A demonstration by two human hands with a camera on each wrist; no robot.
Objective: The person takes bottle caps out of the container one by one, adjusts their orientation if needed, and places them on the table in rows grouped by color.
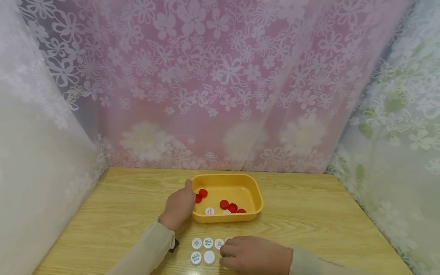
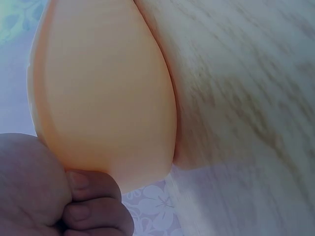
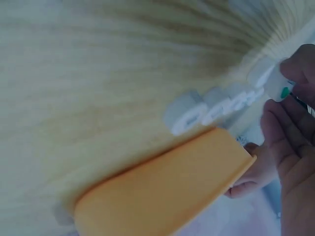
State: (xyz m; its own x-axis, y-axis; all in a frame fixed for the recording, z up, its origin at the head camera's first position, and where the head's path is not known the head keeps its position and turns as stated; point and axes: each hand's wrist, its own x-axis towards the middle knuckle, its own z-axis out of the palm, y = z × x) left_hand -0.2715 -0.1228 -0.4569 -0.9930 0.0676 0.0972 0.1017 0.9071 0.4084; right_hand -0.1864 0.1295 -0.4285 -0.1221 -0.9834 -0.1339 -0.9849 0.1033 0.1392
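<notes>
My left hand (image 1: 178, 205) grips the left end of a yellow plastic basin (image 1: 227, 218); in the left wrist view curled fingers (image 2: 96, 201) show beside its wall. Red bottle caps (image 1: 224, 204) and a few white ones (image 1: 209, 211) lie inside it. In front of the basin, white bottle caps (image 1: 209, 258) stand on the table in two rows, some with printed tops. Over the right end of these rows is my right hand (image 1: 256, 254). Between thumb and fingers it pinches a white bottle cap (image 3: 278, 86) with a green mark, best seen in the right wrist view.
The wood-grain table (image 1: 302, 214) runs back to a pink floral curtain (image 1: 220, 95). Pale floral curtains (image 1: 395, 152) hang at both sides. A dark strap (image 1: 174, 245) shows at my left wrist.
</notes>
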